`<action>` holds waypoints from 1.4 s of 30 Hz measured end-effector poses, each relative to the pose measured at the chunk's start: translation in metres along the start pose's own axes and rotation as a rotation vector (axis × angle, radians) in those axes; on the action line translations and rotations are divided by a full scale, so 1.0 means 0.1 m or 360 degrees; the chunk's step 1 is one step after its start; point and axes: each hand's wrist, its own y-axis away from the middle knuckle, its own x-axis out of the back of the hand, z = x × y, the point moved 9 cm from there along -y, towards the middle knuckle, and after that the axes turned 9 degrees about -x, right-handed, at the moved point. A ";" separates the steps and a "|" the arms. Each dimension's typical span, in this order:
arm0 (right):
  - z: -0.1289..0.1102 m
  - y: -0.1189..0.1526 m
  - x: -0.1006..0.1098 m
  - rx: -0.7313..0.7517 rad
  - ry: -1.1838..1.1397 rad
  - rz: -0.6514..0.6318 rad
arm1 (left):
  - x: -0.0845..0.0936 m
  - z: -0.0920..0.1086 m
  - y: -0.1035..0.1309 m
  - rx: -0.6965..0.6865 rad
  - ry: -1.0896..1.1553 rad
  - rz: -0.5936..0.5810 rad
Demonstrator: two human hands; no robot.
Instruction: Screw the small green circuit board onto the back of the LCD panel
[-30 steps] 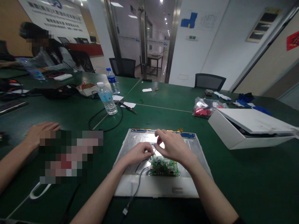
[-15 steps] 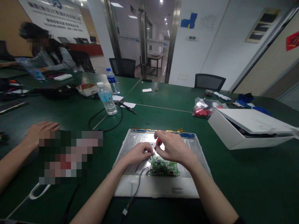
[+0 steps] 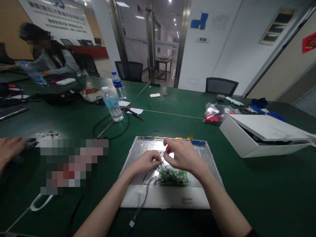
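Note:
My right hand point(image 3: 181, 153) grips a small screwdriver with a red and black handle point(image 3: 169, 149). Its thin shaft slants down to the upper left corner of a green circuit board point(image 3: 172, 176). My left hand point(image 3: 148, 161) is closed beside that shaft, thumb and forefinger pinched at the board's corner; whether they hold a screw or steady the tip is too small to tell. Under both hands lies a metal-backed display panel point(image 3: 197, 187) with a blue strip board point(image 3: 197, 143) along its far edge. A grey cable point(image 3: 147, 194) runs from the board toward me, ending in a white connector point(image 3: 131, 224).
At left, another person's hand point(image 3: 11, 148) is near small loose parts point(image 3: 49, 134). Two water bottles point(image 3: 113, 105) and a soldering iron point(image 3: 135, 114) with a black cord stand or lie ahead. A white box point(image 3: 266, 131) and a plastic bag point(image 3: 217, 113) are at right.
The other person's hand at left has moved further left, uncovering the small parts on the table. My two hands and the screwdriver have barely shifted.

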 end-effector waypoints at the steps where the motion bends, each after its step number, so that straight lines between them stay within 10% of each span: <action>1: 0.01 0.00 0.00 -0.0013 0.0014 0.0002 | 0.00 0.00 0.00 0.0003 0.0012 -0.0003; 42: -0.05 0.01 -0.03 0.0066 -0.0045 -0.0105 | 0.00 0.01 0.00 -0.0010 0.0017 -0.0014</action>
